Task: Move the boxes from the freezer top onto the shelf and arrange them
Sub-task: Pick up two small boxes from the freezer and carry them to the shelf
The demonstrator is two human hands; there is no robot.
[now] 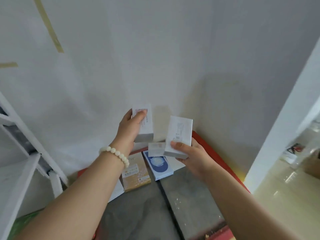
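Note:
My left hand [129,129] grips a small white box [144,126] with a red code print, held up above the freezer top [190,196]. To its right, my right hand [188,155] holds a second white box [179,137] upright by its lower end. Below them, on the freezer's grey glass lid, lie a tan box [136,174], a blue and white box [158,166] and a small white box [155,148]. The white shelf [22,163] stands at the far left, apart from both hands.
A white wall corner rises behind the freezer. The freezer has a red rim [213,153]. A white pillar [280,132] stands on the right, with a glossy floor, a cardboard box [311,163] and clutter beyond it. Something green [20,222] lies under the shelf.

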